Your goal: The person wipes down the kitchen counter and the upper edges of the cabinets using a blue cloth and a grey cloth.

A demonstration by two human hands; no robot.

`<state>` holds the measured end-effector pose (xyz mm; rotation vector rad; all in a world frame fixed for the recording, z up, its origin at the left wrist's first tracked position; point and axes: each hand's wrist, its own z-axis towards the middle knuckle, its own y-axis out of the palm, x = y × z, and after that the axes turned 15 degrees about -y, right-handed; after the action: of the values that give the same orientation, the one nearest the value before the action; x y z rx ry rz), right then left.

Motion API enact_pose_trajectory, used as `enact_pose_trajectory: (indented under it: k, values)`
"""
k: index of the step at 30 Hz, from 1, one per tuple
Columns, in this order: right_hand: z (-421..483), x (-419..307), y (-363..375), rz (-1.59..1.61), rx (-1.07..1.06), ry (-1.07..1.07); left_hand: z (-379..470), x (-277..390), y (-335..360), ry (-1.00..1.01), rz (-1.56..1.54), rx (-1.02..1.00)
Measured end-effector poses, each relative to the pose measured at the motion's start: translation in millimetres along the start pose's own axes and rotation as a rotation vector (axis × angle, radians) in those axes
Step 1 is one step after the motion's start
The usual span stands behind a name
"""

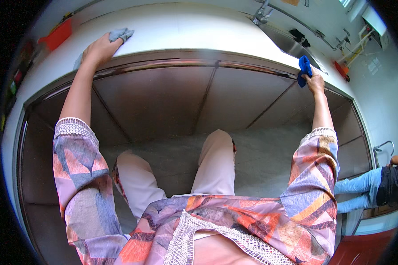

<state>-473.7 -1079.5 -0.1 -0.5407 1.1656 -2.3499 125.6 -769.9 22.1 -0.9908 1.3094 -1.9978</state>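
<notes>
A grey-blue cloth is bunched under my left hand, which presses it on the white countertop near the front edge. Another bit of grey-blue fabric shows behind that wrist. My right hand grips a dark blue cloth at the counter's front edge, beside the sink. Part of this cloth hangs over the edge in front of the brown cabinet doors.
The steel sink with a chrome faucet lies at the back right, a black item at its rim. A red plastic basin stands far left. Pipes run along the right wall. Another person in blue jeans stands at the far right.
</notes>
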Motion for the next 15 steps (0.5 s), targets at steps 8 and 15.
enact_pose_trajectory:
  k: [8, 15]
  values:
    - [17, -159, -33, 0.146, 0.018, -0.322, -3, 2, 2, 0.029, 0.013, 0.059]
    - [45, -324, -22, 0.365, 0.239, -0.682, -6, 4, 6, 0.015, -0.017, 0.046]
